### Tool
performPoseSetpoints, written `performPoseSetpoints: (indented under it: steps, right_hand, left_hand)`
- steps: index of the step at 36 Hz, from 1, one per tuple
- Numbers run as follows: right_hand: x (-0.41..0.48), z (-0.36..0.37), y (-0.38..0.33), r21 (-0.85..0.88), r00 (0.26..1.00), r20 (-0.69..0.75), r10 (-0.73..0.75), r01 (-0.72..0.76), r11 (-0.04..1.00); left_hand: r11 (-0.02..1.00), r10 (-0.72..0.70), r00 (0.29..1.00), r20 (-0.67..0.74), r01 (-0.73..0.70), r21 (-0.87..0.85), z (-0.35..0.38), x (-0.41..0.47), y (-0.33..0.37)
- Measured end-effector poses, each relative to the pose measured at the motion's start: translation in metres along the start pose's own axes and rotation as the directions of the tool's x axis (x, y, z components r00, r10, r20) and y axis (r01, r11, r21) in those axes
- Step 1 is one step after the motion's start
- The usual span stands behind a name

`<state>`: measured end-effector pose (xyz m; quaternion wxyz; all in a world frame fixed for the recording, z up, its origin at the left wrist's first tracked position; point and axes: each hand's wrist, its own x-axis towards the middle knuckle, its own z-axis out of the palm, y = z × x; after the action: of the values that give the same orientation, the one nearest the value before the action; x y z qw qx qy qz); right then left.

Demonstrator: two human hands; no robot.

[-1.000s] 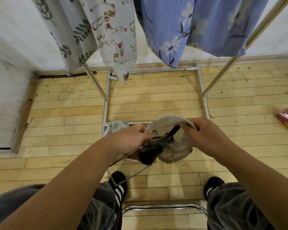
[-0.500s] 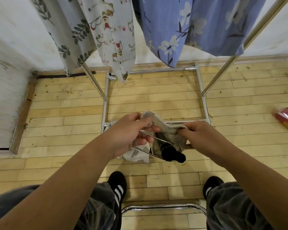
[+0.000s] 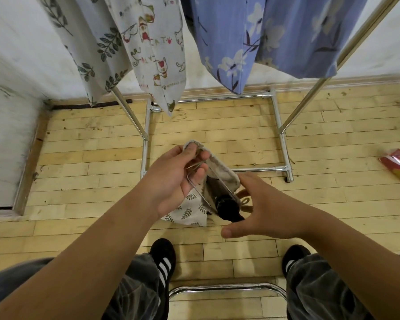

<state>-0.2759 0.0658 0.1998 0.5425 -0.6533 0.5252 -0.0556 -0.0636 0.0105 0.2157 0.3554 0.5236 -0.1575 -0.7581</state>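
Left grip (image 3: 178, 181) is clamped on the cloth (image 3: 226, 175) and the wire hanger (image 3: 200, 196), held above the floor (image 3: 90, 158). Right grip (image 3: 263, 211) is apart, fingers spread just beside the hanger's black end (image 3: 229, 211), holding nothing. Judged from this, the cloth is only partly fitted, and hanging it on the rack (image 3: 280, 135) beside the printed cloths (image 3: 153, 54) is not yet done.

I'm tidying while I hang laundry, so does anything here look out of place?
Yes. A red and yellow packet lies loose on the wooden floor at the far right, outside the drying rack's base; it looks like litter.
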Motion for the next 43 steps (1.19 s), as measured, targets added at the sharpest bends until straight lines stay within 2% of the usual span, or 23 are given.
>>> performPoseSetpoints:
  steps: [6,8,10,13,14,20,24,29,34,43]
  right_hand:
    - [0.001,0.000,0.002,0.039,0.995,-0.090,0.039,-0.035,0.999]
    - [0.002,0.000,0.005,0.042,0.991,-0.127,0.040,-0.035,0.999]
    - [0.003,-0.001,0.007,0.042,0.985,-0.170,0.039,-0.033,0.999]
    - [0.004,-0.003,0.007,0.070,0.974,-0.224,0.045,-0.030,0.997]
    - [0.004,-0.004,0.006,0.085,0.971,-0.233,0.052,-0.033,0.996]
    - [0.005,-0.006,0.011,0.116,0.957,-0.277,0.091,-0.061,0.991]
    - [0.006,-0.008,0.011,0.127,0.952,-0.285,0.111,-0.078,0.989]
    - [0.006,-0.010,0.009,0.153,0.939,-0.318,0.133,-0.088,0.984]
    - [0.005,-0.012,0.005,0.178,0.916,-0.370,0.154,-0.093,0.980]
    - [0.004,-0.016,0.001,0.234,0.875,-0.443,0.196,-0.098,0.967]
  left_hand:
    - [1.000,0.017,1.000,0.016,-0.017,-0.011,0.000,0.001,0.000]
    - [0.999,0.038,0.999,0.012,-0.038,0.017,0.000,0.002,0.002]
    - [0.990,0.077,0.997,0.007,-0.077,0.115,-0.001,0.002,0.003]
    - [0.875,0.215,0.976,-0.021,-0.184,0.447,-0.006,0.005,0.001]
    - [0.837,0.251,0.968,-0.028,-0.202,0.509,-0.008,0.005,0.001]
    - [0.701,0.335,0.935,-0.120,-0.162,0.695,-0.016,0.011,0.002]
    - [0.563,0.446,0.882,-0.150,-0.146,0.814,-0.022,0.012,0.005]
    - [0.470,0.518,0.845,-0.137,-0.147,0.870,-0.024,0.013,0.005]
    - [0.384,0.527,0.845,-0.088,-0.145,0.912,-0.025,0.013,0.006]
    - [0.314,0.473,0.872,-0.126,-0.033,0.949,-0.026,0.012,0.004]
